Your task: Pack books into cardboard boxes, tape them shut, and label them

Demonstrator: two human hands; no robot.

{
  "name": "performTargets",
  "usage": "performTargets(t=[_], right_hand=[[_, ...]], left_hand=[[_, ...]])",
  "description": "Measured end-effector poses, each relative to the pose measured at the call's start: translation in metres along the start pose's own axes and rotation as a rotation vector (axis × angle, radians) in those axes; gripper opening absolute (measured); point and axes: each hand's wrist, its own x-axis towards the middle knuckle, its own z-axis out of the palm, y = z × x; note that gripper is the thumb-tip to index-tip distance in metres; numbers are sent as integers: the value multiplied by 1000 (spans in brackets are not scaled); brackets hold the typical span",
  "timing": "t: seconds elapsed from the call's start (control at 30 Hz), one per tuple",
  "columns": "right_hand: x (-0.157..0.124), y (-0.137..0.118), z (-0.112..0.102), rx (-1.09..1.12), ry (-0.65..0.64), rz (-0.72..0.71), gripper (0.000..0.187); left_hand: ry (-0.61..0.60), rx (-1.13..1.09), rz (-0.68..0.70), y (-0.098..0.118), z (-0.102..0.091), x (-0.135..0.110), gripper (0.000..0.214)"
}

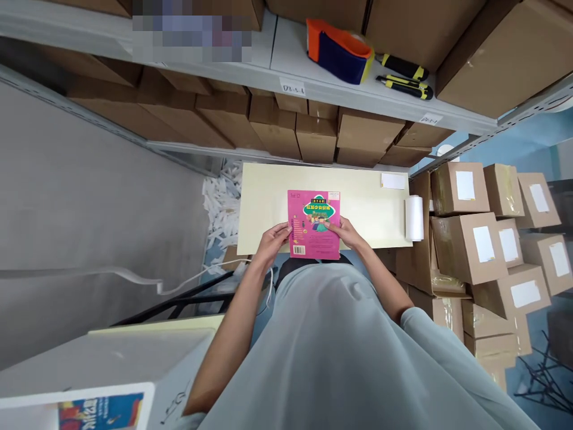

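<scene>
A pink square book (313, 239) with a green and yellow title patch and a barcode is held up before my body, over the near edge of a pale table (268, 203). My left hand (274, 240) grips its left edge, fingers closed along the side. On the right edge, my right hand (345, 232) pinches it, with the thumb lying on the printed face. The fingers behind the book are hidden.
A white roll (414, 218) and a white label (394, 181) lie at the table's right end. Cardboard boxes (474, 248) are stacked at right. Box cutters (405, 85) and a tape roll (342, 54) rest on the shelf (250, 71) ahead. Paper scraps (221, 200) fill the floor at left.
</scene>
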Motion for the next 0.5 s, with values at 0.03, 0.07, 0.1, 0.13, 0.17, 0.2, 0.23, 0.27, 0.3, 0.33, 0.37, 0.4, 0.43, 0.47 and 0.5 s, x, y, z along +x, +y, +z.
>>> performTargets(t=[0.03,0.07,0.1,0.13,0.17,0.2,0.23,0.27,0.3,0.33,0.37,0.4,0.43,0.47,0.5], right_hand=[[4,5,-5,-38,27,8,65],[9,10,-9,-83,56,11,63],[16,15,-12,-138,85,11,60],[24,20,-14,-205,112,13,55],[34,25,-14,-284,131,23,48],[44,30,-12,-373,140,43,41],[55,34,-10,-464,141,71,35],[66,37,-7,-552,141,102,31],[76,40,-3,-630,144,133,29],[85,43,1,-694,148,161,29],[93,45,6,-744,154,187,29],[99,46,10,-783,160,215,30],[105,48,14,-815,165,243,30],[109,50,18,-842,169,268,29],[112,51,21,-862,172,288,28]], left_hand=[[25,6,5,-5,0,3,86],[52,12,6,-10,0,7,84],[80,17,4,-14,-1,12,82],[107,23,1,-18,-3,18,80],[135,32,-2,-21,-5,25,78],[164,44,-6,-24,-8,33,76],[193,59,-11,-26,-11,40,75],[219,76,-16,-28,-15,48,73],[243,96,-23,-30,-18,56,71],[265,120,-31,-32,-21,62,68],[286,147,-39,-33,-24,69,65],[305,179,-45,-35,-26,74,62],[324,216,-51,-36,-28,79,59],[341,259,-52,-37,-29,83,56],[356,307,-52,-38,-29,86,53]])
